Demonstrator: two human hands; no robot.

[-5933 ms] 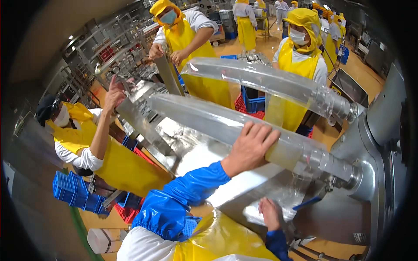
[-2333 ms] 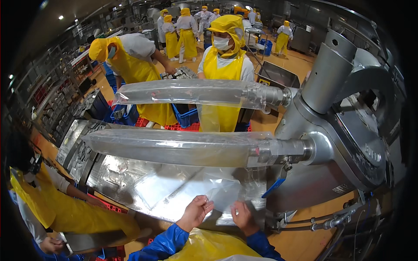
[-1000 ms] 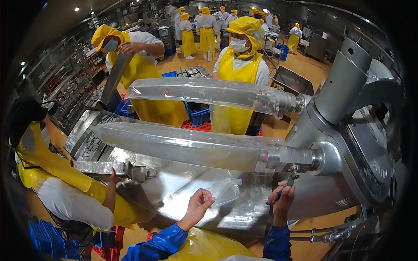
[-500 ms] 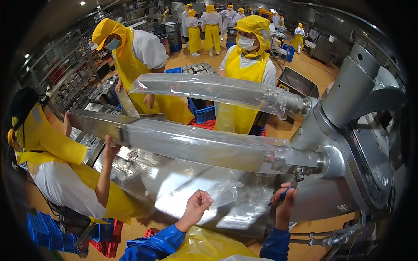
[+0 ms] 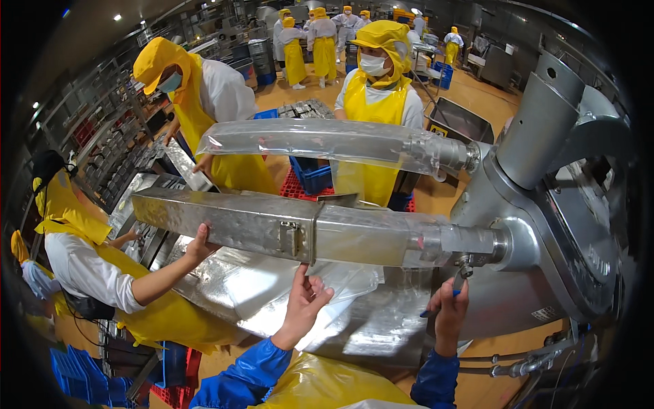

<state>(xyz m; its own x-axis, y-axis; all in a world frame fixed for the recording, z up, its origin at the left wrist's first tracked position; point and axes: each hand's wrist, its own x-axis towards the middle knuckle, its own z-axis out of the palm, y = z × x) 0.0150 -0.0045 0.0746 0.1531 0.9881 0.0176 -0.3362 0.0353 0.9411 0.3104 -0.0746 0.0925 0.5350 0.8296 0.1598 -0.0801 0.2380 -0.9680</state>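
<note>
hands: left hand (image 5: 305,300) open, fingertips under dimpled steel box mould (image 5: 228,221) | right hand (image 5: 449,310) pinching blue lever (image 5: 436,307) | two film-wrapped tubes: lower tube (image 5: 381,235), upper tube (image 5: 320,142)

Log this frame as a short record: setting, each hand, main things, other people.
setting: food plant, steel machine with two horizontal tubes
left hand: open, raised under the metal sleeve on the lower tube
right hand: holds a small blue thing near the valve
upper tube: covered in clear plastic
co-worker's hand: supports the sleeve from the left
others: people in yellow aprons beyond
</note>
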